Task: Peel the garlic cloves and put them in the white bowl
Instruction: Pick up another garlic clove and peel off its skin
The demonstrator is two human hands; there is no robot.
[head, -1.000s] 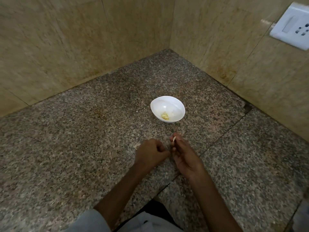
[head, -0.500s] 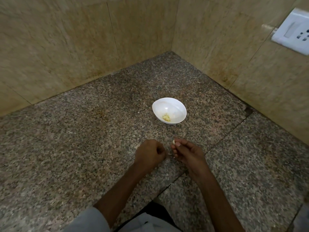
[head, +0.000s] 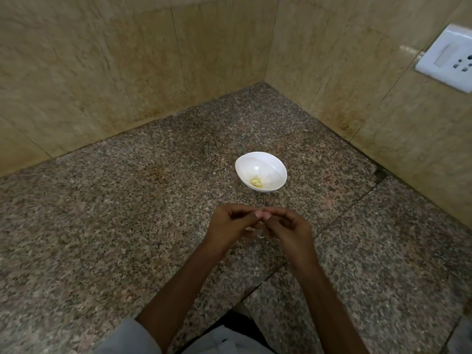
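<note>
head view: left hand and right hand raised together over the granite counter, thumb tips touching at the centre, fingers curled inward. something small pinched between the two sets of fingertips, too hidden to name; cannot tell whether a garlic clove or only skin. pale scraps of garlic skin just under the hands, near the counter surface. white bowl standing upright on the counter just beyond the hands, apart from them, with a small heap of peeled garlic cloves at its near-left inside. beige tiled walls meeting in the far corner. white switch plate on the right wall. pale sleeve at the near edge.
</note>
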